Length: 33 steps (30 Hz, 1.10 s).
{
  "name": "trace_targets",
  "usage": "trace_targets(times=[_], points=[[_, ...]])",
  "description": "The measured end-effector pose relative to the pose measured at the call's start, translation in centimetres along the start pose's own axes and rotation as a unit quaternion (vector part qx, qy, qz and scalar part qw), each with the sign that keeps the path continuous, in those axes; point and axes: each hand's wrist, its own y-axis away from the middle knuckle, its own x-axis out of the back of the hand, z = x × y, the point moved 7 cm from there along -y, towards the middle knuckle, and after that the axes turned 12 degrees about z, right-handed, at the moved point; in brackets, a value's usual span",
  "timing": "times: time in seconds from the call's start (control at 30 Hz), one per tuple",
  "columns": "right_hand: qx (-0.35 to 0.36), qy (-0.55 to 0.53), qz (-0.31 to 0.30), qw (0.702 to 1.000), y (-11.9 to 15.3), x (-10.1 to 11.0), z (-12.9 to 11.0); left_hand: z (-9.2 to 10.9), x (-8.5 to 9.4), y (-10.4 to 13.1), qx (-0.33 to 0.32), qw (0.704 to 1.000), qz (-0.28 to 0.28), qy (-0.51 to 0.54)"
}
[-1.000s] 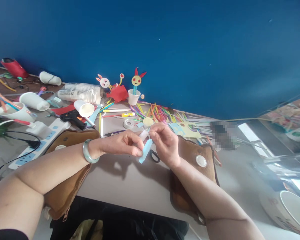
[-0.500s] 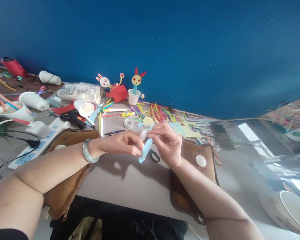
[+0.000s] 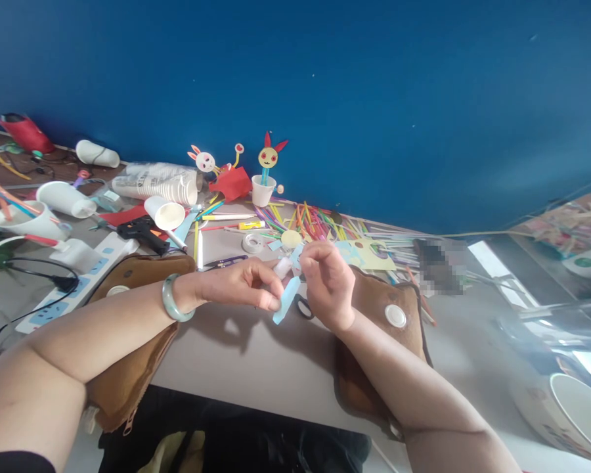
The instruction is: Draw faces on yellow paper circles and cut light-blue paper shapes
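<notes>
My left hand (image 3: 246, 284), with a jade-coloured bangle at its wrist, pinches a light blue paper strip (image 3: 286, 301) between thumb and finger. A small whitish, translucent piece (image 3: 282, 267) shows just beyond those fingertips; whether it is joined to the paper I cannot tell. Close by on the right, my right hand (image 3: 328, 284) is closed, its fingers curled in and thumb against them. Anything inside that pinch is hidden. Below and between both hands, a black loop (image 3: 304, 307), like a scissor handle, lies on the table.
Brown pouches (image 3: 132, 341) lie under both forearms. A power strip (image 3: 79, 289) and a black glue gun (image 3: 145, 233) are at left, near stacked paper cups (image 3: 157, 187). Coloured pipe cleaners (image 3: 310, 220) and a cup with a rabbit-faced figure (image 3: 264, 190) line the blue wall.
My right hand has drawn slightly away from the whitish piece, and its fingers have curled in more. My left hand keeps the blue paper strip in almost the same place.
</notes>
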Motion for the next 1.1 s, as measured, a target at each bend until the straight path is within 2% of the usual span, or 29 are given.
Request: trace_targets(times=[0.13, 0.43, 0.57, 0.83, 1.1], points=[[-0.055, -0.026, 0.016, 0.998, -0.1, 0.2, 0.8, -0.4, 0.2, 0.1, 0.012, 1.0, 0.002, 0.017], [-0.091, -0.089, -0.014, 0.992, 0.1, -0.4, 0.8, -1.5, 0.2, 0.1, 0.031, 0.996, -0.001, 0.079], [-0.126, -0.118, -0.02, 0.985, 0.3, -0.8, 0.8, -1.2, 0.0, 0.2, 0.026, 0.998, -0.006, 0.064], [-0.126, -0.099, -0.026, 0.987, 0.7, -1.0, -0.5, -0.4, -0.2, 0.4, 0.014, 0.998, -0.026, 0.049], [-0.16, -0.098, 0.008, 0.982, 0.5, -0.6, 0.0, -0.1, -0.2, 0.2, 0.008, 0.997, -0.016, 0.073]])
